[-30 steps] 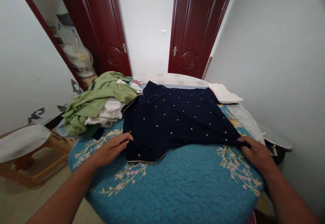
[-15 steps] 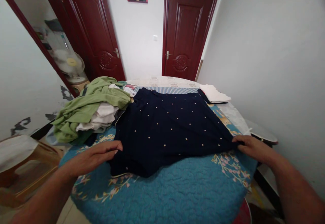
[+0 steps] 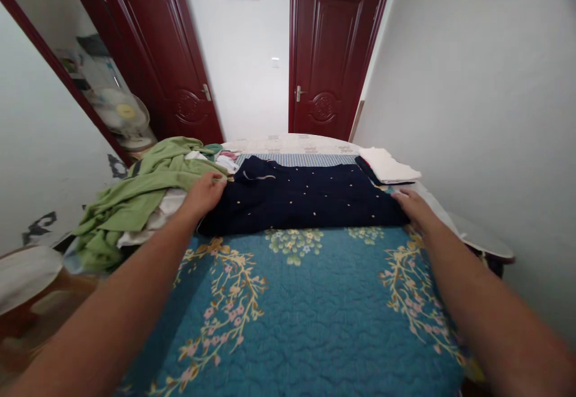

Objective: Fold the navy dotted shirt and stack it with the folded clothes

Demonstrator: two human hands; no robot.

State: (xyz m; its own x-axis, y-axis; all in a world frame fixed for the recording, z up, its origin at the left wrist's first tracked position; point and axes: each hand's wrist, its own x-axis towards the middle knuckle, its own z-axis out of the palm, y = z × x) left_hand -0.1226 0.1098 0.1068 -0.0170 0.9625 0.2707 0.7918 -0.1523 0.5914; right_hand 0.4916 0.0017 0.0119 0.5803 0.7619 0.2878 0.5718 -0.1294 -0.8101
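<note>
A navy garment with small pale dots [image 3: 306, 200] lies folded over on itself across the far half of a blue floral quilt [image 3: 306, 301]. My left hand [image 3: 206, 192] rests on the garment's left end, fingers curled onto the cloth. At the right end my right hand [image 3: 410, 205] presses down on the fabric, its fingers closed on the edge. Both arms reach far forward over the quilt.
A heap of green and white clothes [image 3: 139, 196] sits at the left of the bed. Folded white cloth [image 3: 389, 166] lies at the far right. Two dark red doors [image 3: 335, 49] stand behind, a fan [image 3: 119, 112] at left, a wooden stool [image 3: 31, 283] near the left edge.
Both hands carried the garment's near edge away from me and laid it over the far part, folding it in half. The near quilt is now bare.
</note>
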